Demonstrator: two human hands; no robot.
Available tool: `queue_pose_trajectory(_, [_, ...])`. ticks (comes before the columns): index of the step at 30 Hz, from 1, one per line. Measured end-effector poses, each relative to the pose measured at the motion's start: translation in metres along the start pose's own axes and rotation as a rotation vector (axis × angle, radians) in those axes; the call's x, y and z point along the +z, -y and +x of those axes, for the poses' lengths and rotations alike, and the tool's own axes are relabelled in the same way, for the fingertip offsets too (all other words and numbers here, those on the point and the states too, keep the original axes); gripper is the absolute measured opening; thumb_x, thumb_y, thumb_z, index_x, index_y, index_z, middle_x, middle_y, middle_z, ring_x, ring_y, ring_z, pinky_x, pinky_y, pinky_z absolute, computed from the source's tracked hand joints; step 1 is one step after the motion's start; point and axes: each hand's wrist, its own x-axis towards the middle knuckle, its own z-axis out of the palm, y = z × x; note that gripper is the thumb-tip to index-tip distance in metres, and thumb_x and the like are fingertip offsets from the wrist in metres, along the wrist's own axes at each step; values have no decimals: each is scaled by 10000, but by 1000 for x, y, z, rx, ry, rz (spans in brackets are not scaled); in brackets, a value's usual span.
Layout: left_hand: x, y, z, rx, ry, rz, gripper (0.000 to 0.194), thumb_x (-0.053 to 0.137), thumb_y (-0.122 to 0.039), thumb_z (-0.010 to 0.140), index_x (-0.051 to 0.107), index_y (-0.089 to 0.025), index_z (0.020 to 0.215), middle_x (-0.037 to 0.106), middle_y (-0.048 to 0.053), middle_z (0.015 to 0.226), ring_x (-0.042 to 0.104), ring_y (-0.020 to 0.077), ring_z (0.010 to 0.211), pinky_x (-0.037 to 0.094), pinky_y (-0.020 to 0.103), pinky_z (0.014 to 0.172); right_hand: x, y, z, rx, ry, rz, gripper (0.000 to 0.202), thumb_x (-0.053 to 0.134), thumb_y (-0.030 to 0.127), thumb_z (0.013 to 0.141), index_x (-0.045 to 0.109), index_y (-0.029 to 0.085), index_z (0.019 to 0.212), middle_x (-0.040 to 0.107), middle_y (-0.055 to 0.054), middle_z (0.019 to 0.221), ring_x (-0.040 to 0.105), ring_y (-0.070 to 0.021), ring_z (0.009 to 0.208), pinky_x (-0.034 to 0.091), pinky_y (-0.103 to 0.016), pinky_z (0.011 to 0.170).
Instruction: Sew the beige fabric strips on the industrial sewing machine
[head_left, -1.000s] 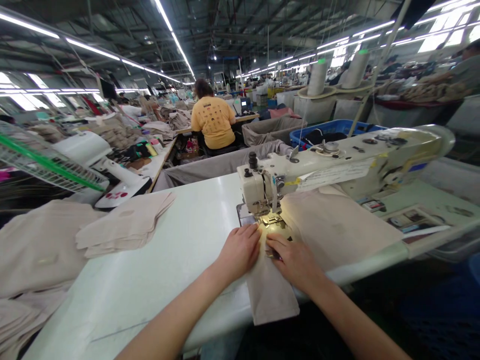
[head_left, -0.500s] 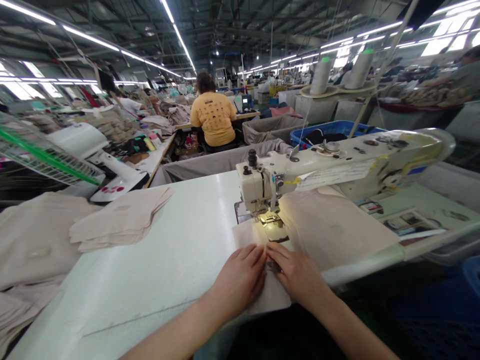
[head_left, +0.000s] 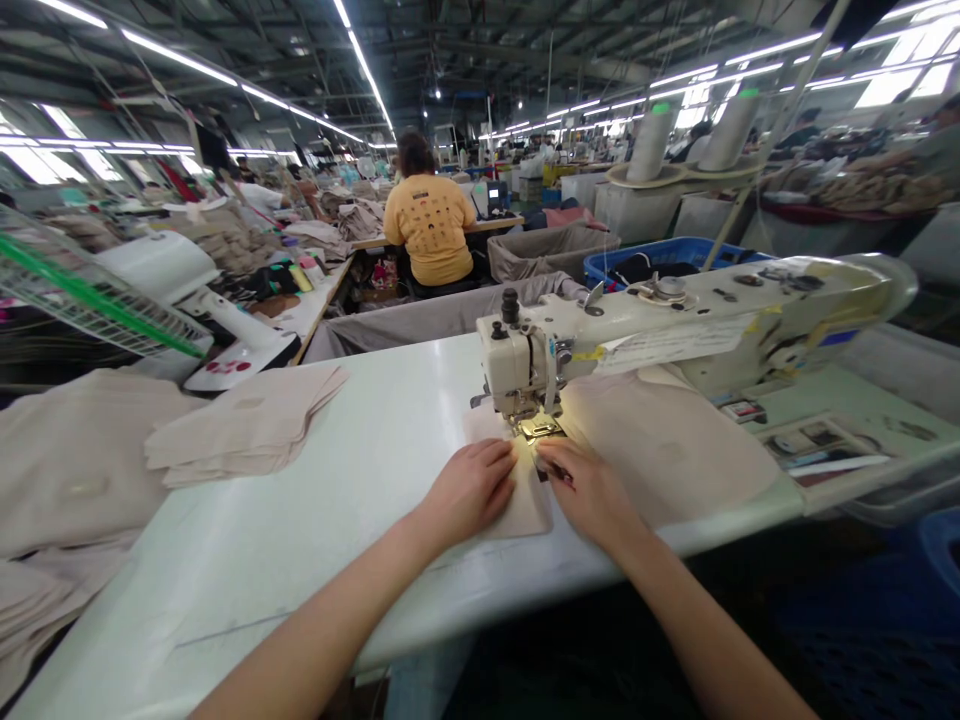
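Observation:
A small beige fabric piece (head_left: 526,512) lies under the presser foot of a white sewing machine (head_left: 517,372), its near end on the table. My left hand (head_left: 471,488) lies on the left part of this piece, fingers together and fairly flat, close in front of the foot. Curled fingers of my right hand (head_left: 589,488) pinch at the right edge of the piece beside the lit needle plate (head_left: 541,430); the exact grip is partly hidden. Right of the needle, a larger beige fabric stack (head_left: 675,455) reaches under the machine arm.
More beige fabric pieces (head_left: 244,425) are stacked at the table's left. A white desk fan (head_left: 161,270) stands behind them. A small tool tray (head_left: 821,455) sits at the right. Beyond the table are a grey cloth bin (head_left: 442,318), a blue basket (head_left: 600,268) and a seated person (head_left: 429,225).
The fabric piece has moved forward under the presser foot, with both hands following it. My hands, previously close together at the edge, are now farther apart.

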Motion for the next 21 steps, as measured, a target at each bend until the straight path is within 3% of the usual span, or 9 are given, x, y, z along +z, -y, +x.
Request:
queue_pose_trajectory(3, [3, 2, -4, 0, -15, -15, 327, 506, -211, 952, 634, -121, 1240, 642, 158, 1318, 599, 281, 1227, 515, 452, 1053, 0, -4, -13, 39, -74, -40, 275, 480, 125, 906, 675, 199, 1085, 721, -80, 1084, 682, -218, 1007, 538, -344, 881])
queue_pose_trajectory(8, [6, 2, -6, 3, -29, -19, 329, 477, -225, 977, 626, -138, 1257, 631, 148, 1345, 591, 273, 1249, 504, 461, 1070, 6, -5, -24, 34, -25, -173, 245, 510, 133, 907, 690, 213, 1053, 716, -58, 944, 683, -212, 851, 527, -308, 757])
queue_pose_trajectory(21, [8, 1, -10, 17, -29, 27, 337, 471, -223, 978, 606, -177, 1283, 601, 159, 1368, 568, 289, 1271, 516, 474, 1044, 10, -6, -25, 42, 8, -240, 233, 518, 172, 907, 694, 247, 1041, 716, -37, 907, 683, -204, 797, 504, -289, 685])
